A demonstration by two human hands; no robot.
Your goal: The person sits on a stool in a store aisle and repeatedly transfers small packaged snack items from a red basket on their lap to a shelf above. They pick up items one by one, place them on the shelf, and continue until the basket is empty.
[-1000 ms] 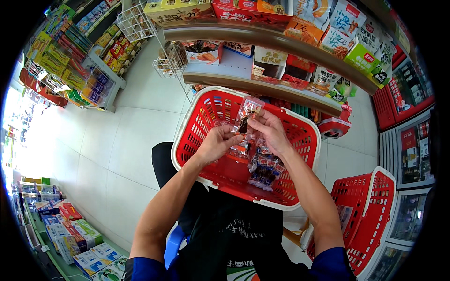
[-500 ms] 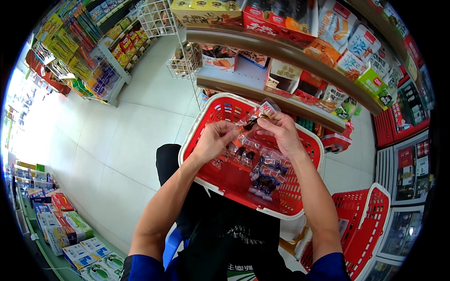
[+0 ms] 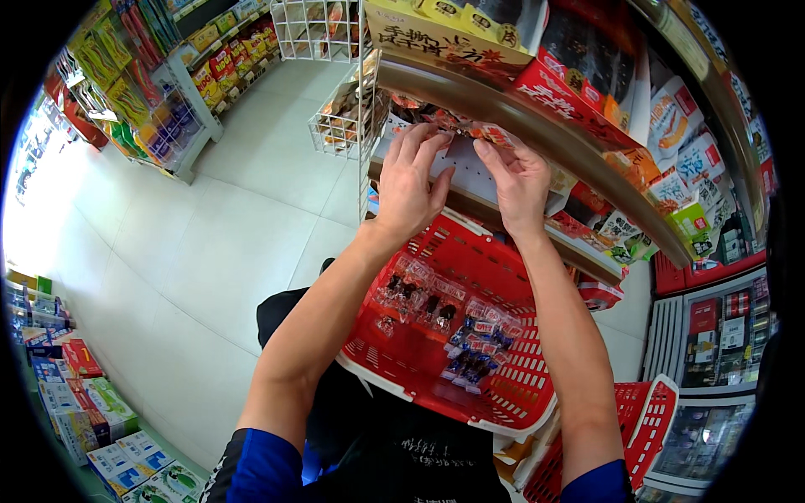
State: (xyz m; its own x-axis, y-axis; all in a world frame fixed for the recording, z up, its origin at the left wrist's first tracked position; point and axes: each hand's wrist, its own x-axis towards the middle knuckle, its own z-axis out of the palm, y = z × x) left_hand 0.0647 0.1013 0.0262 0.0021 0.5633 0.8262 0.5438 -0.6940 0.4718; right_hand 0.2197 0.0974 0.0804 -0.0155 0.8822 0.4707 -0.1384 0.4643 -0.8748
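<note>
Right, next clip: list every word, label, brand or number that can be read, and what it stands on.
I won't copy printed wording, only say where it stands:
Yellow carton, top centre: large dark characters, legible.
Red carton beside it: large characters, partly legible.
Dark clothing: pale writing, too small to read.
Small packets in the red basket: too small.
Packet in the right hand: too blurred.

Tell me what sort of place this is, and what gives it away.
Most likely a small grocery or snack shop: boxed snacks on the shelf ahead, hanging packets at upper left, and a red basket holding small wrapped packets.
</note>
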